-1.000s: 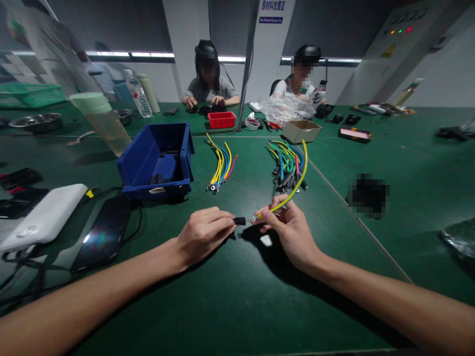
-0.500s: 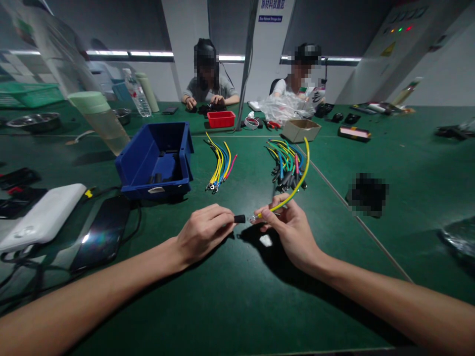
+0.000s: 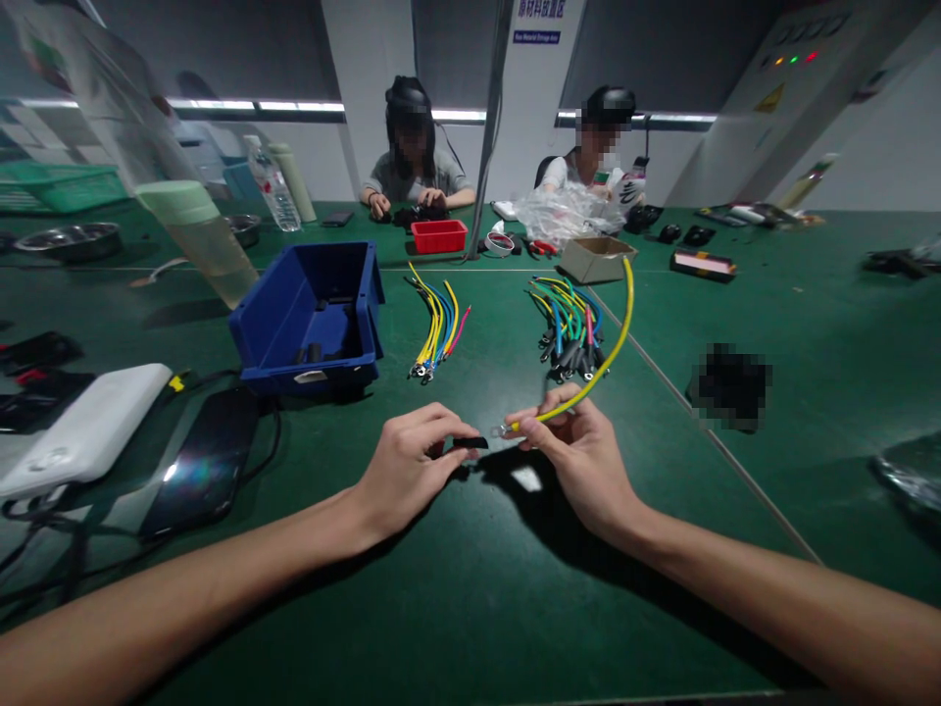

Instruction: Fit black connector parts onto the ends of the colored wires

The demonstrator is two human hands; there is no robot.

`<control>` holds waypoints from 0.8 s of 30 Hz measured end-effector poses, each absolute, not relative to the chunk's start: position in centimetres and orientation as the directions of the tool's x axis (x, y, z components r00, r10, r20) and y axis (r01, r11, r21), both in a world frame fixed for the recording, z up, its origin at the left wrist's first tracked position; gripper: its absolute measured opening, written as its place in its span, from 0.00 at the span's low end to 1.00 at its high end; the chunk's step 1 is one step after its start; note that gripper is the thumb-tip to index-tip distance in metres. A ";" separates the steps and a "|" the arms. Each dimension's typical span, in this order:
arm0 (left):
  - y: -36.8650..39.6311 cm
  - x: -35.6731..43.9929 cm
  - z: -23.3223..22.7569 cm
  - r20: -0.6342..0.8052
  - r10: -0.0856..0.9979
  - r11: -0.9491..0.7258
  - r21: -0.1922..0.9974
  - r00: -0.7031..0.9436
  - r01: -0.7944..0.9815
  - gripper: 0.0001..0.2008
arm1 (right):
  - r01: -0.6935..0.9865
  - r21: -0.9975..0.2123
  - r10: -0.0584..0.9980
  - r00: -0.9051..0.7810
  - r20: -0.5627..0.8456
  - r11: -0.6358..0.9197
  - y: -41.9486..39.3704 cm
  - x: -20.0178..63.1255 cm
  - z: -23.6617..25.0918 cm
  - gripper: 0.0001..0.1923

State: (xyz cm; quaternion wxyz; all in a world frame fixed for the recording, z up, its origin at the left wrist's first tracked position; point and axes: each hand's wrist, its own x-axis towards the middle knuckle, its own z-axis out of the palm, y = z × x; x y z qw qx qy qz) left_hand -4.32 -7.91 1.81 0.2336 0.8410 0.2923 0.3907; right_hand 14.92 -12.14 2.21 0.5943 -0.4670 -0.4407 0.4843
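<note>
Between the thumb and fingers of my left hand (image 3: 416,461) is a short black sleeve (image 3: 471,443), its free end pointing right. My right hand (image 3: 584,451) pinches a yellow wire (image 3: 614,353) close to its metal ring terminal (image 3: 500,431). The wire curves up and away to the right. A small gap separates the terminal from the sleeve. Beyond my hands lie a bundle of wires with bare terminals (image 3: 435,328) and, to its right, a bundle of wires with mostly black-sleeved ends (image 3: 569,328).
A blue bin (image 3: 305,375) with black sleeves inside stands at the left. Near it are a phone (image 3: 202,461), a white power bank (image 3: 88,427) and a tilted drink bottle (image 3: 202,245). Farther back are a red tray (image 3: 439,236), a cardboard box (image 3: 595,263) and two seated people.
My left fingers have shifted their grip on the black sleeve, which now sits slightly lower and flatter. The yellow wire's free end has swung up and to the right.
</note>
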 end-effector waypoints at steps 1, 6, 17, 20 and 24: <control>-8.1 -4.3 1.9 0.513 0.680 -0.711 0.636 0.524 0.300 0.08 | -0.170 -0.981 0.987 0.144 0.069 0.094 -12.1 14.9 2.2 0.17; -8.1 -4.4 1.9 0.453 0.729 -0.647 0.701 0.514 0.300 0.10 | -0.176 -0.979 0.986 0.150 0.076 0.103 -12.1 14.9 2.1 0.18; -7.7 -4.1 1.9 0.346 0.805 -0.552 0.735 0.482 0.394 0.06 | -0.156 -0.981 0.985 0.145 0.097 0.119 -12.1 15.1 1.7 0.17; -7.7 -4.1 1.9 0.309 0.800 -0.551 0.718 0.515 0.425 0.06 | -0.154 -0.980 0.984 0.147 0.099 0.122 -12.1 15.1 1.7 0.17; -7.5 -4.1 1.8 0.292 0.791 -0.557 0.708 0.538 0.434 0.06 | -0.163 -0.980 0.983 0.162 0.090 0.117 -12.0 15.0 1.8 0.17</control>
